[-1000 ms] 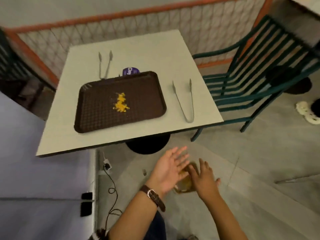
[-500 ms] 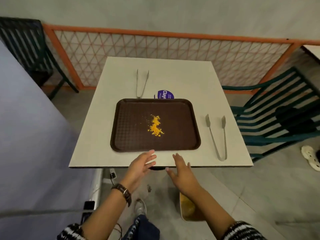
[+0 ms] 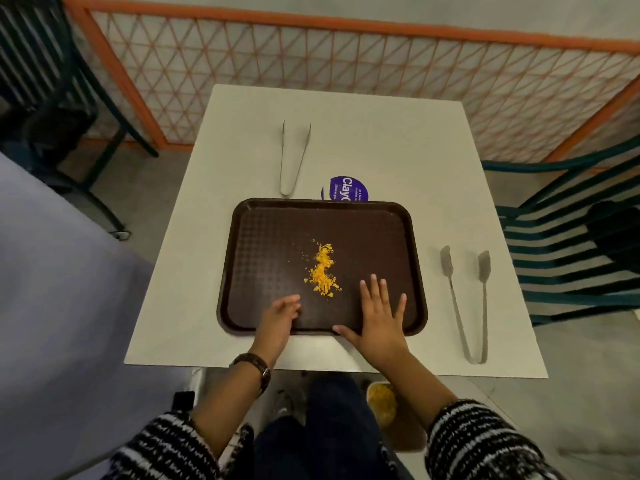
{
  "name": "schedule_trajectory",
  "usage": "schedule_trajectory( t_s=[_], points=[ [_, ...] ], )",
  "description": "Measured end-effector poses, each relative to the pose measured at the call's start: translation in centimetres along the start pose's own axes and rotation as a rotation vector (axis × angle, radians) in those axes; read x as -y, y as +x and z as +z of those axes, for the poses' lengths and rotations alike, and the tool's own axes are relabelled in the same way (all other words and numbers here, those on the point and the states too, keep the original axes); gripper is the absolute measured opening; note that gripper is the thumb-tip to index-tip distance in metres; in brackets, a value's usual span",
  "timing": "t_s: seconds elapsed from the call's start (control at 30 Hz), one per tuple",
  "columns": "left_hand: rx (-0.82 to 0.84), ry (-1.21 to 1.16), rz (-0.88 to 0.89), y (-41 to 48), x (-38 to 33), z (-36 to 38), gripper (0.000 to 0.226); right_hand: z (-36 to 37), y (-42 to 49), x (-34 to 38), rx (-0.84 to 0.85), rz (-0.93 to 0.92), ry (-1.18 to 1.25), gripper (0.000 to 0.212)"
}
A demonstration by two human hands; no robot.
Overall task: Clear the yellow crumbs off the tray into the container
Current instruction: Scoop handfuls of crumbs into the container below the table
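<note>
Flanking loose yellow crumbs point(image 3: 322, 268): left hand point(image 3: 278, 318) at 7 o'clock, right hand point(image 3: 377, 320) at 5, fingers straight, empty; needing slow cupped sweeping together.

2 tongs point(image 3: 466, 303), purple lid point(image 3: 345, 189), green chair point(image 3: 568, 237)

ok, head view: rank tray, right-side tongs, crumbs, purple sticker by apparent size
1. tray
2. right-side tongs
3. crumbs and purple sticker: look alike, sticker partly hidden by the tray, so no ranking.

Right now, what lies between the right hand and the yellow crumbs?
Only bare tray, seen in the head view; right hand and yellow crumbs do not touch.
</note>
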State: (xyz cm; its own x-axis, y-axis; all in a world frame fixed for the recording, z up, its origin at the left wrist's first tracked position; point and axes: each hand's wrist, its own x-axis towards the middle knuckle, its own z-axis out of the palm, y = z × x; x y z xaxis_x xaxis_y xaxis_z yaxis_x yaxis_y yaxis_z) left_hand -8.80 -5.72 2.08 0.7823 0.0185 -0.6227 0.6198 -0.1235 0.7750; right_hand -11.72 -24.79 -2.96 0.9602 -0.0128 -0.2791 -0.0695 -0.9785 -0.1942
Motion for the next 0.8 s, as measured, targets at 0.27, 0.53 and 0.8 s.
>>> schedule_trajectory(
  t_s=[0.27, 0.53, 0.8],
  points=[
    [-0.193, 0.078, 0.133, 5.4, -0.8, 0.9, 0.022, -0.2, 8.3, 0.5, -0.004, -0.22, -0.178, 0.112],
    [-0.213, 0.242, 0.321, 8.2, -0.1, -0.5, 0.031, 0.6, 12.2, 0.9, 0.022, -0.312, -0.135, 0.111],
    [-0.179, 0.551, 0.466, 9.5, 0.1, -1.3, 0.032, -1.3, 15.4, 0.9, -0.027, -0.229, -0.115, 0.107]
  ],
)
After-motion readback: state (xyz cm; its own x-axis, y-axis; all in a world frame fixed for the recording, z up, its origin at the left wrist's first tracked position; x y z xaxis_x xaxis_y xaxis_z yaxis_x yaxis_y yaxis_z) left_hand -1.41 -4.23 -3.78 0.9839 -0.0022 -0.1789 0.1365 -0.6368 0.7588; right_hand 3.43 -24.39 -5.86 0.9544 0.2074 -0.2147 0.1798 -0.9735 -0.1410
